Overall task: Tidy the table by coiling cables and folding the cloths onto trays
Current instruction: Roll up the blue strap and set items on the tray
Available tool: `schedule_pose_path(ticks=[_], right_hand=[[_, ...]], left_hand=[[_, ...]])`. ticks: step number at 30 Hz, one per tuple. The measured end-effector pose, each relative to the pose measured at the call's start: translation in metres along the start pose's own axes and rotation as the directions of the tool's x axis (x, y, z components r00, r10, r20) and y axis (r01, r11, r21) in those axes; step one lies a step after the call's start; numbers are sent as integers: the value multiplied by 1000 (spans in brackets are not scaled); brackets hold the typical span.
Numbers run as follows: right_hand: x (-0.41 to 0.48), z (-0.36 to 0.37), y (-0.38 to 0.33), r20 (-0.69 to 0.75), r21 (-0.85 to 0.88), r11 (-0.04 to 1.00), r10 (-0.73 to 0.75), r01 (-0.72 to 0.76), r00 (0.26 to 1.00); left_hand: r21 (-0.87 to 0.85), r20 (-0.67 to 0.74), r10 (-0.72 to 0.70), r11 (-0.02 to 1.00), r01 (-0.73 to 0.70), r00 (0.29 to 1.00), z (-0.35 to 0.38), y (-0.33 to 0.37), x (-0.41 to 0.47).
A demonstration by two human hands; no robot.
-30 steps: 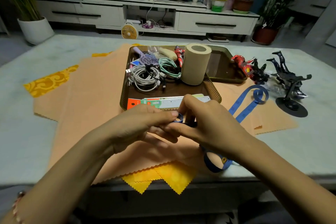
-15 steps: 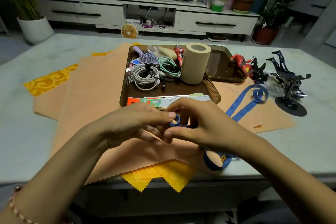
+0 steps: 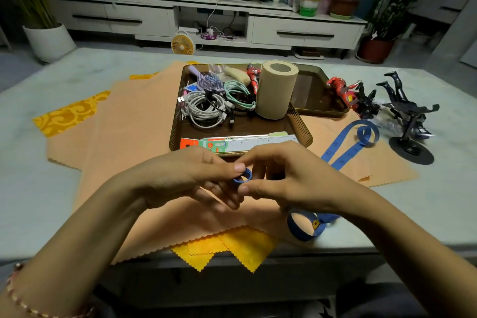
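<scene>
One blue tape coil (image 3: 244, 176) sits between left hand (image 3: 180, 178) and right hand (image 3: 296, 178); both pinch it.

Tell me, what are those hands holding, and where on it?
The left hand and right hand pinch the blue measuring tape at its small coiled end.

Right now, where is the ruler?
In the head view, the ruler lies along the near edge of the nearer brown tray, in front of the white cables, just beyond the left hand and right hand that hold the blue tape measure.
</scene>
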State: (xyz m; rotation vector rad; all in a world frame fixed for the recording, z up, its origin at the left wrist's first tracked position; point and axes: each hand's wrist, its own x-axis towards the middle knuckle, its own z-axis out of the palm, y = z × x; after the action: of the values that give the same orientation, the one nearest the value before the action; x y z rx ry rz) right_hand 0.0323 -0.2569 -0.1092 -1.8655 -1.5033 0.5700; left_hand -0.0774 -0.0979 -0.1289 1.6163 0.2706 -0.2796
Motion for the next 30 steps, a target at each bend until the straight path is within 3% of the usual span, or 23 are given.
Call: schedule_pose_path(ticks=[4, 6, 11, 13, 16, 18, 20, 22, 24, 28, 30], right_hand=[[0, 12, 5, -237, -300, 952, -8, -65, 972], [1, 16, 6, -269, -392, 917, -47, -65, 962], [2, 3, 4, 29, 9, 1000, -1, 1, 1000], [2, 3, 5, -31, 61, 998, 37, -35, 999], [3, 12, 9, -245, -225, 973, -7, -50, 969], [2, 14, 9, -284, -356, 931, -30, -76, 958], [2, 9, 7, -193, -284, 958, -18, -38, 981], [2, 3, 4, -41, -98, 995, -3, -1, 999], [1, 1, 3, -16, -34, 999, -2, 2, 1000], [0, 15, 6, -231, -251, 968, -35, -25, 972], [0, 17, 5, -246, -350, 936, -63, -28, 967]], left_hand=[[-57, -69, 3, 998, -7, 998, 7, -3, 5], [-83, -87, -1, 997, -6, 996, 7, -4, 7], [-32, -36, -19, 999, 17, 999, 5, -1, 0], [-69, -50, -4, 998, 1, 999, 7, 0, 0], [-111, -94, 28, 993, -38, 995, 14, 0, 4], [-100, -101, 32, 994, -42, 994, 15, 0, 4], [-53, -108, 27, 998, -33, 994, 11, 0, 3], [-15, -87, 4, 1000, -5, 996, 6, 1, 0], [-2, -40, -18, 1000, 18, 999, 5, 2, -2], [-77, -72, 2, 997, -8, 997, 9, 0, 2], [-70, -83, 6, 997, -11, 997, 9, -1, 3]])
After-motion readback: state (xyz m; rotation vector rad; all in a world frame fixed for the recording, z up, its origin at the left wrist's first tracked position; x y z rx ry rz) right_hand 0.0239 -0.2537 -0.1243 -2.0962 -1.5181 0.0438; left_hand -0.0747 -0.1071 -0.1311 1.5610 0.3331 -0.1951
